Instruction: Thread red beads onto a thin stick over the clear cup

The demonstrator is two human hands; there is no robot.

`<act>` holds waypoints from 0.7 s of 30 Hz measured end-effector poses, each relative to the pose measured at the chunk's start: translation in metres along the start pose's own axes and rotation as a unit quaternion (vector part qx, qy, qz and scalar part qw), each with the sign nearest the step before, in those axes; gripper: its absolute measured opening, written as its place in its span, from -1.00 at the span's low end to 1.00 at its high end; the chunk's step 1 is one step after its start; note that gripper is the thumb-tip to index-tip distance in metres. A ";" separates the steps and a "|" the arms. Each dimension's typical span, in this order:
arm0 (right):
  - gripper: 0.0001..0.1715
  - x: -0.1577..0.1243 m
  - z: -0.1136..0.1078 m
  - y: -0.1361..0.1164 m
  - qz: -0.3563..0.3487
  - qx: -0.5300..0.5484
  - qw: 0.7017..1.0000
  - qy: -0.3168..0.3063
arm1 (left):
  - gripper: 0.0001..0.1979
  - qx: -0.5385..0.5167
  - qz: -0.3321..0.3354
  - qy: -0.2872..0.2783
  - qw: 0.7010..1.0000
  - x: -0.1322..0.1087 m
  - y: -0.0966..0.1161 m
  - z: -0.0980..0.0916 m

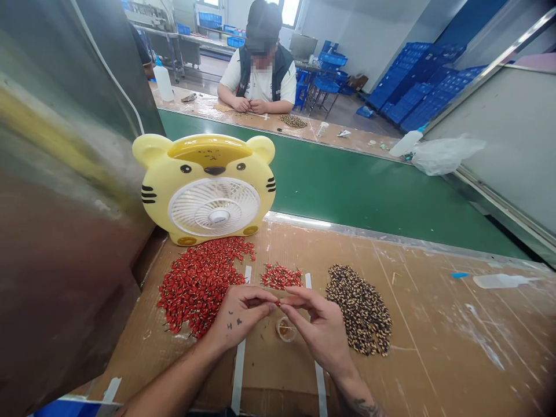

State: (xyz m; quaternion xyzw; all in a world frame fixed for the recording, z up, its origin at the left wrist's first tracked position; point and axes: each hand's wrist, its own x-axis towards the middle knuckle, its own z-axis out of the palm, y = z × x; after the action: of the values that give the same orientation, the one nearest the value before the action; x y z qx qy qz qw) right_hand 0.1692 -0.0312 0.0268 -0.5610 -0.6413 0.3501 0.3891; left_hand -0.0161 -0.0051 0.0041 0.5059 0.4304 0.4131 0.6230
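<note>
a long green conveyor belt [347,185] crosses the view, with a seated co-worker [258,63] at the far bench and blue plastic crates [417,98] stacked behind. on the near side, a brown cardboard-covered workbench [438,324] holds a yellow tiger-shaped plastic fan [208,188]. in front of it lie a large heap of small red pieces [200,284], a smaller red heap [281,277] and a heap of dark brown-and-cream striped pieces [358,310], with white tape strips [240,370] between them. the left hand [238,315] and right hand [315,324] both curl narrowly inward, their fingertips [264,295] meeting to pinch a tiny red piece [277,302] just above a small clear plastic cup [286,340]. a tight fingertip grip, kept low over the bench, suits parts this small.
</note>
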 end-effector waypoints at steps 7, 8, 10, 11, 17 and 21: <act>-0.73 0.001 0.001 0.000 0.026 0.009 0.999 -0.030 | -0.91 -0.018 -0.007 0.006 1.000 -0.002 -0.007 -0.001; -0.74 0.001 0.002 0.001 0.030 0.003 0.999 -0.031 | -0.91 -0.013 -0.007 0.008 1.000 -0.002 -0.008 -0.001; -0.75 0.002 0.004 0.002 0.037 0.001 0.999 -0.036 | -0.90 -0.001 -0.007 0.012 1.000 -0.002 -0.009 -0.001; -0.74 0.002 0.005 0.003 0.040 0.008 0.998 -0.038 | -0.89 0.006 -0.007 0.013 1.000 -0.002 -0.008 0.000; -0.67 0.011 -0.002 0.013 0.009 0.055 0.998 -0.013 | -0.87 0.119 0.029 0.014 0.992 0.006 0.001 0.000; -0.73 0.009 -0.023 0.028 -0.005 0.018 0.998 0.067 | -0.81 0.330 0.113 0.041 0.936 0.018 0.007 -0.009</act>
State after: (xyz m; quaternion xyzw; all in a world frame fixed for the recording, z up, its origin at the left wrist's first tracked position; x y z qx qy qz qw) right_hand 0.2013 -0.0184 0.0132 -0.5732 -0.6101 0.3216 0.4426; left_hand -0.0198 0.0159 0.0081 0.7109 0.5079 0.3361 0.3517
